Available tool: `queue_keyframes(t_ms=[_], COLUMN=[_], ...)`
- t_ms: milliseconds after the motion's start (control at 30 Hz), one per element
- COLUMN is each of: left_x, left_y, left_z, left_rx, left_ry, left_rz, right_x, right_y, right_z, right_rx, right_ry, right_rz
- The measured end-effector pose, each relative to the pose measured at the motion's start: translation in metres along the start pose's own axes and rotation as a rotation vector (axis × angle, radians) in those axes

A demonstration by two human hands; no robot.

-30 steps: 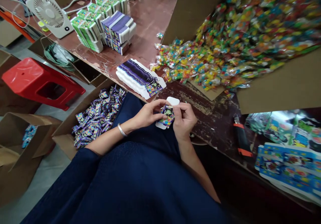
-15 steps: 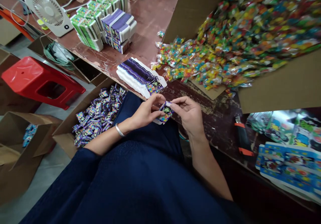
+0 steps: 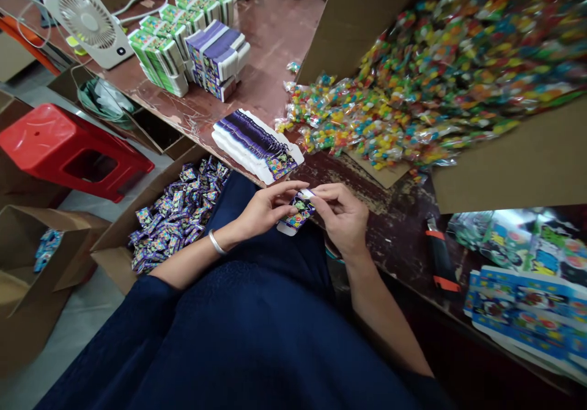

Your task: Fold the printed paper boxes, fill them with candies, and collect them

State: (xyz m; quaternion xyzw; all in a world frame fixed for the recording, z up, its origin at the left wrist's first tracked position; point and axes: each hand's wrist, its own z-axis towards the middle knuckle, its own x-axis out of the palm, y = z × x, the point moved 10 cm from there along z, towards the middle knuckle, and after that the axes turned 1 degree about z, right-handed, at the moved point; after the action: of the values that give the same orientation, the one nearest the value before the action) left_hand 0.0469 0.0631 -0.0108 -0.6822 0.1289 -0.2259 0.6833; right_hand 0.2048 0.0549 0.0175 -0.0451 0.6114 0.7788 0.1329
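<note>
A small purple printed carton (image 3: 296,215) is held between both hands above my lap, at the table's near edge. My left hand (image 3: 266,209) grips its left side with fingers curled; a silver bangle sits on that wrist. My right hand (image 3: 342,214) pinches the carton's top right end, where a white flap shows. Just beyond the hands, a fanned stack of flat purple cartons (image 3: 257,144) lies on the table.
A pile of colourful candy bags (image 3: 413,85) spills from a big cardboard box. Bundled green and purple carton stacks (image 3: 192,43) and a white fan (image 3: 87,21) stand at the back left. A box of finished purple cartons (image 3: 177,214), a red stool (image 3: 73,150) and a utility knife (image 3: 438,254) are nearby.
The carton's upright white flap has been folded down. My right hand moved from the carton's side to its top end. The carton tilted flatter.
</note>
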Motion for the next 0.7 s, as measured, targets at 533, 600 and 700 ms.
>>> queue_keyframes(t_ms=[533, 600, 700], left_x=[0.001, 0.001, 0.004], left_y=[0.015, 0.019, 0.023], left_z=[0.004, 0.008, 0.015], left_rx=[-0.068, -0.102, -0.166], left_ry=[0.072, 0.078, 0.074], left_rz=[0.050, 0.015, -0.033], right_x=[0.012, 0.010, 0.005], right_y=[-0.049, -0.048, -0.039], right_z=[0.008, 0.010, 0.013], right_rx=[0.324, 0.288, 0.205], right_ry=[0.130, 0.127, 0.143], right_rz=[0.130, 0.107, 0.061])
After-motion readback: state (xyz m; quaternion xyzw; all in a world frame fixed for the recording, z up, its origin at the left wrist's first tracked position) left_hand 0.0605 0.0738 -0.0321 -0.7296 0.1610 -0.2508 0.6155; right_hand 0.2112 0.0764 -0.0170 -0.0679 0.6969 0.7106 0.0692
